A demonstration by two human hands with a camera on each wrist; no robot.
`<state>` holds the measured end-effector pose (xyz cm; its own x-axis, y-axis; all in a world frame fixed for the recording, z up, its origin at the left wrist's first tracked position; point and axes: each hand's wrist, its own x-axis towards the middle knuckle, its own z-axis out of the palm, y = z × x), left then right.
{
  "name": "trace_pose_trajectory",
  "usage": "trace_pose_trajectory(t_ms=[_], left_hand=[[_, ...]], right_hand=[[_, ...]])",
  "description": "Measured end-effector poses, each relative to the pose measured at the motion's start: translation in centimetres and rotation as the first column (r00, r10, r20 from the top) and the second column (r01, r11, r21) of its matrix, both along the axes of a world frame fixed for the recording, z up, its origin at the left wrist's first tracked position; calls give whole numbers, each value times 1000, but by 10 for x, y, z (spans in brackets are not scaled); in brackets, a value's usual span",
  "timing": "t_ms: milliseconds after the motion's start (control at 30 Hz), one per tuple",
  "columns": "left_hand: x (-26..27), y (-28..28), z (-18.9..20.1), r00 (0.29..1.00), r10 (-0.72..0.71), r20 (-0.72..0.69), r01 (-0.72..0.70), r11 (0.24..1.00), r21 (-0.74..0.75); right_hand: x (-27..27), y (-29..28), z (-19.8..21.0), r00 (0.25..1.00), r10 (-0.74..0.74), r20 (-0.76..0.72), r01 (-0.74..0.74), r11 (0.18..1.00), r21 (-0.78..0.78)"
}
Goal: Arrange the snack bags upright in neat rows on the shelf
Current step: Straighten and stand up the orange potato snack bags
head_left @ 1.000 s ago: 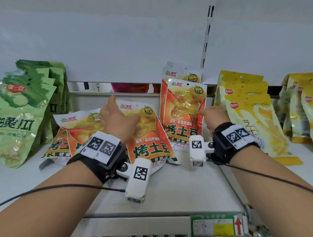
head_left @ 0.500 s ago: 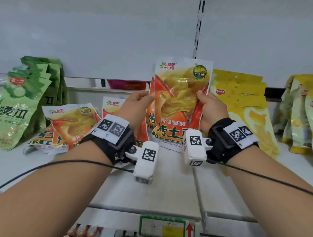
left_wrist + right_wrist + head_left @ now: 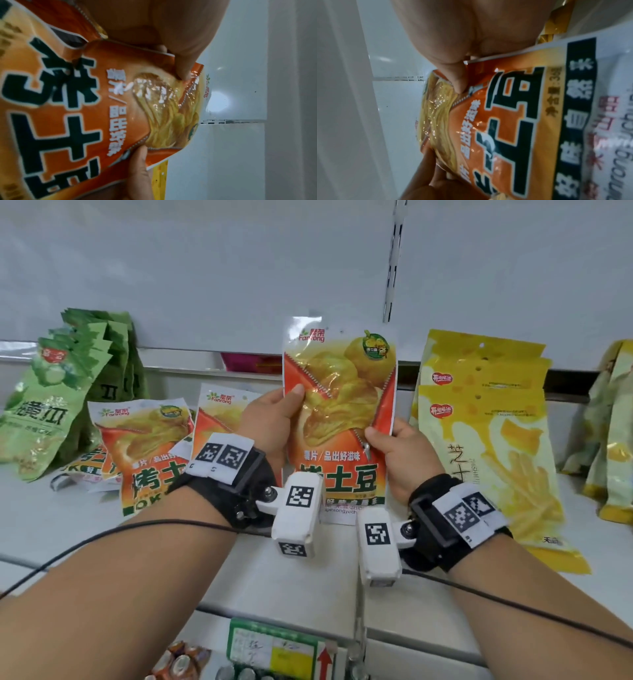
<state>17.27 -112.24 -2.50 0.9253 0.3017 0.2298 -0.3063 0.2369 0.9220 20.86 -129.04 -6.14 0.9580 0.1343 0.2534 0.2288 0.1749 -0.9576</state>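
An orange potato-chip bag (image 3: 339, 412) stands upright above the white shelf (image 3: 308, 577), held between both hands. My left hand (image 3: 274, 419) pinches its left edge, thumb on the front. My right hand (image 3: 397, 453) pinches its right edge lower down. The wrist views show the same orange bag (image 3: 120, 105) (image 3: 488, 121) close up, with a thumb pressed on its front in each. Two more orange bags (image 3: 147, 446) lean to the left of it, partly behind my left wrist.
Green cucumber-flavour bags (image 3: 51, 405) lean in a stack at the far left. Yellow fries bags (image 3: 486, 433) stand in a row right of the held bag, pale yellow-green bags (image 3: 613, 433) farther right. A price label (image 3: 274, 652) sits on the shelf's front edge.
Both hands have taken one orange bag from the pile and lifted it upright in front of me. My left hand left the leaning bags for this bag's left edge.
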Motion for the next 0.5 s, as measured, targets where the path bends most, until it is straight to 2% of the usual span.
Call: trace_pose_trajectory(t_ms=[67, 100, 133, 200, 267, 367, 500], left_hand=[[-1, 3, -7, 997, -63, -33, 63, 998, 17], [0, 6, -12, 994, -88, -70, 93, 992, 82], [-1, 10, -16, 989, -97, -115, 118, 975, 191], [-1, 16, -26, 984, -62, -165, 129, 889, 438], [1, 19, -32, 991, 19, -131, 57, 834, 548], [7, 21, -33, 997, 52, -60, -17, 876, 483], [13, 27, -25, 998, -19, -54, 39, 919, 393]], right_hand=[[2, -1, -2, 1000, -24, -14, 24, 1000, 17], [3, -2, -2, 999, -37, -32, 38, 998, 46], [3, -4, -2, 997, -50, -53, 54, 996, 77], [3, -7, -1, 995, -74, -73, 82, 991, 110], [0, -8, 1, 994, -77, -77, 87, 987, 134], [-5, -6, 2, 995, -67, -72, 78, 983, 169], [-10, 2, 3, 995, -97, -31, 99, 993, 71]])
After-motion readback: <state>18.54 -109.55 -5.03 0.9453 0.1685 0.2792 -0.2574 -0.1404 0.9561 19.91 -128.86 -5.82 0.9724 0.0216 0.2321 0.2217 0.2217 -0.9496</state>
